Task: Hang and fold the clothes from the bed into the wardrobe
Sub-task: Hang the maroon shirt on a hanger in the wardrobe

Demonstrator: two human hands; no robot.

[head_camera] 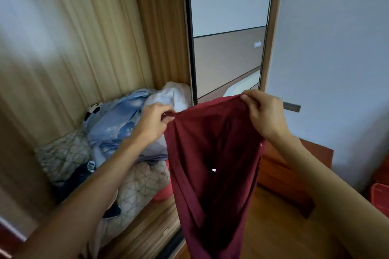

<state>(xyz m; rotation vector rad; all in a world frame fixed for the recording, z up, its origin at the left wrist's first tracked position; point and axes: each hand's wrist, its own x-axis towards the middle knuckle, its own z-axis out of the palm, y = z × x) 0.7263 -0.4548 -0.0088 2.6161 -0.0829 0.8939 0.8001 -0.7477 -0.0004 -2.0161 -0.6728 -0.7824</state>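
A person holds a dark red garment (212,153) up by its top edge in front of an open wardrobe (63,52). The left hand (154,121) pinches one corner between curled fingers and thumb, and the right hand (266,113) grips the other corner slightly higher, to the right. The cloth hangs between the forearms, above the wooden floor (273,229). Inside the wardrobe, at left, lie a crumpled blue fabric (113,124), a white cloth (171,96) farther back and a quilted blanket (140,187) nearer. The wardrobe's sliding door (227,27) stands behind the garment, and a low wooden cabinet (294,176) sits against the right wall.
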